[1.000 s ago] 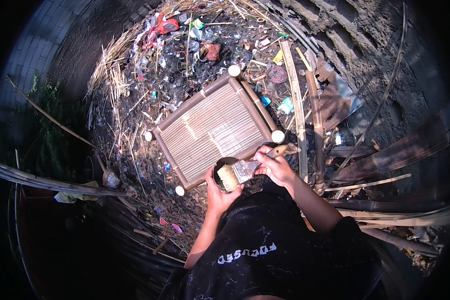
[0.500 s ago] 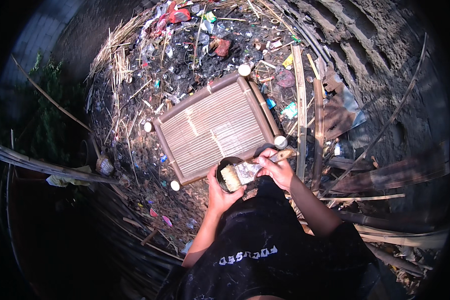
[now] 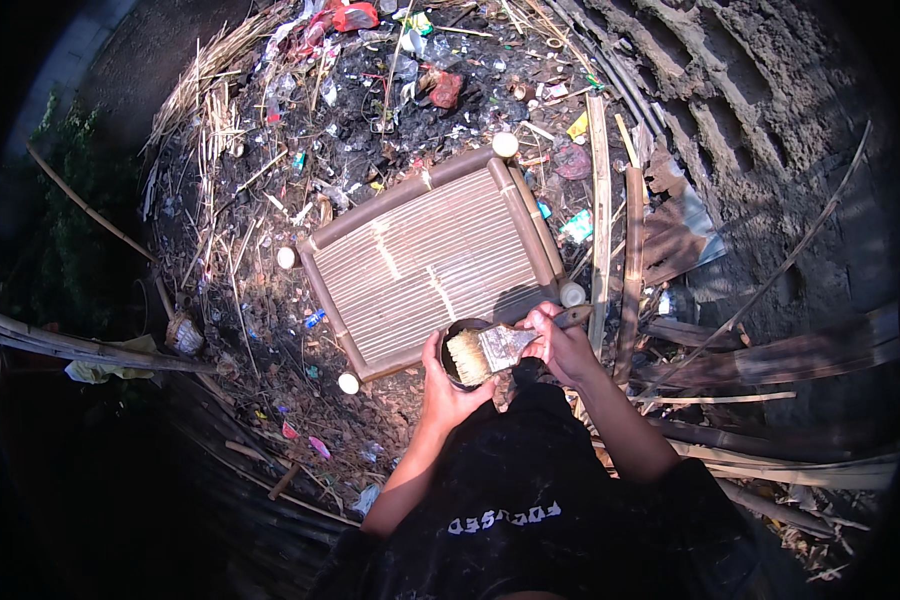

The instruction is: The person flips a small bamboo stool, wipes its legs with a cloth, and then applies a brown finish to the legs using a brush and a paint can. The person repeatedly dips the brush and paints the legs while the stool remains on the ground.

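My left hand (image 3: 447, 392) is wrapped round a small dark round container (image 3: 457, 329) held close to my body. In my right hand (image 3: 562, 347) is a wide paintbrush (image 3: 502, 346), gripped by its wooden handle. Its pale bristles (image 3: 467, 357) lie over the mouth of the container; what is inside cannot be made out. Just beyond my hands a low bamboo table (image 3: 326, 307) rests on the ground, with a slatted top and a thick brown frame. Pale round ends show at its corners.
Litter and dark ash (image 3: 420, 115) cover the ground beyond the table. Bamboo strips (image 3: 598, 220) and a rusty metal sheet (image 3: 675, 225) lie to the right, by a rough wall (image 3: 770, 130). Bamboo poles (image 3: 100, 347) cross at the left, near green plants (image 3: 80, 200).
The brush has tilted slightly, its handle end shifting a little lower and to the right. The view has moved slightly. Both hands keep their holds.
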`<state>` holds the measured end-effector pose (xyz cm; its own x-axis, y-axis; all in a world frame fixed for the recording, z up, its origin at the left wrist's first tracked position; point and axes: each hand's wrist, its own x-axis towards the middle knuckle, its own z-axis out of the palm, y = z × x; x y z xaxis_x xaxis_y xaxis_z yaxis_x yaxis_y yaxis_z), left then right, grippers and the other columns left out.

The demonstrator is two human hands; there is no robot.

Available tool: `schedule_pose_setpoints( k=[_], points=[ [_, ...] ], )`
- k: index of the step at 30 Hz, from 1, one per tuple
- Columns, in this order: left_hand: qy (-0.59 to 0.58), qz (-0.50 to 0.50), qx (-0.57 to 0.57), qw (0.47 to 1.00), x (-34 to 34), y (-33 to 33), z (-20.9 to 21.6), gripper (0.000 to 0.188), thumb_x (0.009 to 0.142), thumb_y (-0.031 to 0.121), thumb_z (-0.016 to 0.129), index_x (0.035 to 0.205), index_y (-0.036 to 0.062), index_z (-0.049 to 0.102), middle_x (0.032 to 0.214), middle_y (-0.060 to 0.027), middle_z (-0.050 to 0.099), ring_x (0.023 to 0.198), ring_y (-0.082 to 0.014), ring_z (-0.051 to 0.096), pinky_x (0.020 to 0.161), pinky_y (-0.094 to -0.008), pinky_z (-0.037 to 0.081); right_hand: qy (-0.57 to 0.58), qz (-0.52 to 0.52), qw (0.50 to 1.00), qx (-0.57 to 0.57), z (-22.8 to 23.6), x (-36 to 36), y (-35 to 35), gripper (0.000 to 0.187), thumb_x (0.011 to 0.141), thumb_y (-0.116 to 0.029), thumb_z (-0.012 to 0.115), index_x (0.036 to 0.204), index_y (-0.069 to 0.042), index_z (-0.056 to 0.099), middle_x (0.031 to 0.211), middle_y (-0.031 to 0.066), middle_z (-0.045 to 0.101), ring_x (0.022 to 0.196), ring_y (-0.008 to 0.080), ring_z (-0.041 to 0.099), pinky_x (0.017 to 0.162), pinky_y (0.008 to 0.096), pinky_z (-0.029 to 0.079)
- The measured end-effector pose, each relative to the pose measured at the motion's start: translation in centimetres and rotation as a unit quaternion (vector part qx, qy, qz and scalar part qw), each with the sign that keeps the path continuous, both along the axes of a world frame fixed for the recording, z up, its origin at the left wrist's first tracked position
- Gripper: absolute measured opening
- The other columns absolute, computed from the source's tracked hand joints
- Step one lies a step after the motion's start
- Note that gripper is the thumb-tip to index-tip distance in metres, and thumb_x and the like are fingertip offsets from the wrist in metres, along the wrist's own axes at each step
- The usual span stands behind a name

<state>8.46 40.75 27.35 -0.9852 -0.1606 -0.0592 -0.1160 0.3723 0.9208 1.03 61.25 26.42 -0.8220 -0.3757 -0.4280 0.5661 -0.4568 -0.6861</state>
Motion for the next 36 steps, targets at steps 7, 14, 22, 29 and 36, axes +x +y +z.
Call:
schedule_pose_setpoints(
  k=[7,14,22,29,36],
  points=[
    [0.009,-0.059,0.02,0.998,-4.0,-4.8,-2.6,0.112,0.062,0.017,0.088,0.144,-0.0026,0.016,0.129,-0.0237,0.048,0.118,-0.0284,0.053,0.102,-0.0391,0.044,-0.024,-0.071,0.996,0.042,1.1,-1.5,-3.6,0.019,0.101,-0.024,0.055,0.105,-0.005,0.056,0.1,0.0076,0.065,0.082,0.0129,0.064,0.07,0.0278,0.055],
    [0.026,-0.102,0.106,0.989,-7.1,-7.8,-2.8,0.113,0.062,0.017,0.088,0.146,-0.0019,0.015,0.13,-0.022,0.047,0.121,-0.0279,0.052,0.104,-0.0392,0.042,-0.027,-0.121,0.992,0.007,-0.2,-2.4,-6.7,0.017,0.101,-0.024,0.054,0.104,-0.007,0.055,0.103,0.0068,0.065,0.086,0.0135,0.066,0.071,0.0294,0.055],
    [0.007,-0.077,0.183,0.98,-9.7,-8.4,-4.4,0.108,0.064,0.016,0.087,0.145,-0.0032,0.019,0.129,-0.0214,0.05,0.118,-0.0279,0.055,0.101,-0.039,0.045,-0.05,-0.175,0.981,-0.074,-2.3,-4.5,-9.7,0.013,0.101,-0.026,0.055,0.105,-0.013,0.056,0.105,0.0029,0.062,0.087,0.0118,0.061,0.074,0.0284,0.05],
    [0.002,-0.013,0.193,0.981,-12.6,-7.7,-6.4,0.105,0.064,0.016,0.088,0.143,-0.0031,0.022,0.127,-0.0206,0.048,0.118,-0.0262,0.054,0.101,-0.0386,0.045,-0.049,-0.19,0.979,-0.053,-5.0,-8.3,-11.3,0.011,0.1,-0.024,0.057,0.104,-0.014,0.056,0.104,0.0011,0.059,0.084,0.0091,0.054,0.076,0.0264,0.043],
    [0.049,0.037,0.143,0.988,-15.8,-8.1,-10.4,0.112,0.063,0.008,0.087,0.146,0.0017,0.013,0.13,-0.0195,0.044,0.116,-0.0252,0.053,0.097,-0.0376,0.047,0.019,-0.057,0.995,-0.079,-8.9,-14.4,-11.0,0.031,0.088,-0.013,0.071,0.114,-0.006,0.055,0.108,0.0034,0.057,0.094,0.0102,0.055,0.081,0.0267,0.046]
  ],
)
